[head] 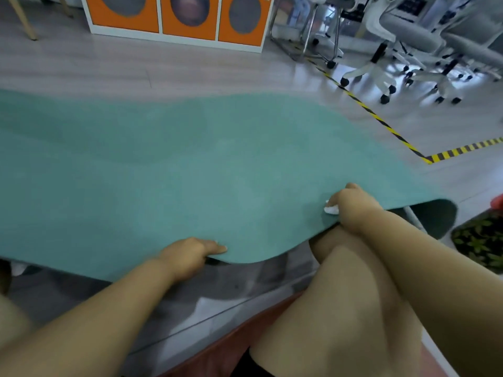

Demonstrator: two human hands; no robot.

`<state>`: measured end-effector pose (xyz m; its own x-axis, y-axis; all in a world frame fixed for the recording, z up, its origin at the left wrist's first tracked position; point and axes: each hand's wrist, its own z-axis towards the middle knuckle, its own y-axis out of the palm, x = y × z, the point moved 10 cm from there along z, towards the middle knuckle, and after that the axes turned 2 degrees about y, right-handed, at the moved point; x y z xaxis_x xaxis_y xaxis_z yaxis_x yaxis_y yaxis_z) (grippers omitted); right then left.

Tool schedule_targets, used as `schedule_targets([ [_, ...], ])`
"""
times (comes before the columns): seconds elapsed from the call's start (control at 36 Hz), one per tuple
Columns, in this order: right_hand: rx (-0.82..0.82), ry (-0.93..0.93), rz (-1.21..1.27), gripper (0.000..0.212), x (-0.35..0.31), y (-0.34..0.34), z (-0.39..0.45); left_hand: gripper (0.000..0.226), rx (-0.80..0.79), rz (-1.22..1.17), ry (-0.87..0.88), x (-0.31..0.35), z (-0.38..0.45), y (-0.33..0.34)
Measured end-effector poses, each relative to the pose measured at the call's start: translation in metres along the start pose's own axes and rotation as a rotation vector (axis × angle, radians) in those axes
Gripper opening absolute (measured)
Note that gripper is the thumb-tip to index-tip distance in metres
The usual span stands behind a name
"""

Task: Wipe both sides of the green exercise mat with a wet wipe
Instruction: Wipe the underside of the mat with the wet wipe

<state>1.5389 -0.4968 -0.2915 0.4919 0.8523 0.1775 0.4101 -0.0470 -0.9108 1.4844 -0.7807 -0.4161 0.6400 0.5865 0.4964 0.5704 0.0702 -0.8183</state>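
- Nearest to me, a bare knee (pixel 337 308) is rising at lower right, with the right forearm lying across it.
- I'm seeing the green exercise mat (pixel 177 164) spreading wide over the floor (pixel 190 69), its near edge lifted and its right corner curling up to show a darker underside.
- I'm watching the left hand (pixel 187 255) gripping that raised near edge, fingers curling under it and thumb lying on top.
- I'm seeing the right hand (pixel 351 202) pinching the mat edge further right, a white wet wipe (pixel 331 209) bunched in its fingers.
- Beyond the mat, an orange-and-white cabinet (pixel 177 20) is standing on the floor, with office chairs (pixel 408 50) behind yellow-black floor tape (pixel 381 121) at right.
- A dark patterned rug (pixel 479 240) is lying at the far right edge.
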Motion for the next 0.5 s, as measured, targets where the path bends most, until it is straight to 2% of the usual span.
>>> schedule_targets([
  [0.06,-0.039,-0.006,0.13,0.035,-0.002,0.003,0.005,0.062,0.002,0.002,0.011,0.009,0.006,-0.002],
  [0.14,0.008,-0.078,0.365,0.027,-0.018,-0.004,0.008,0.055,0.002,0.014,0.039,0.016,0.013,-0.001],
  [0.25,0.028,-0.149,0.449,0.031,-0.049,0.0,0.018,0.048,-0.056,0.021,0.047,0.008,0.018,0.005],
  [0.33,-0.008,-0.176,0.503,0.023,-0.071,0.016,0.031,0.059,-0.157,0.004,0.027,-0.007,0.018,0.015],
  [0.42,-0.056,-0.167,0.545,0.012,-0.088,0.035,0.046,0.11,-0.16,-0.113,-0.043,-0.028,0.021,0.013],
  [0.44,-0.074,-0.16,0.552,0.012,-0.093,0.041,0.052,0.117,-0.154,-0.123,-0.062,-0.035,0.023,0.011],
  [0.47,-0.088,-0.156,0.552,0.014,-0.098,0.046,0.058,0.112,-0.151,-0.113,-0.073,-0.041,0.026,0.008],
  [0.5,-0.09,-0.162,0.541,0.017,-0.104,0.049,0.064,0.095,-0.152,-0.084,-0.083,-0.047,0.03,0.006],
])
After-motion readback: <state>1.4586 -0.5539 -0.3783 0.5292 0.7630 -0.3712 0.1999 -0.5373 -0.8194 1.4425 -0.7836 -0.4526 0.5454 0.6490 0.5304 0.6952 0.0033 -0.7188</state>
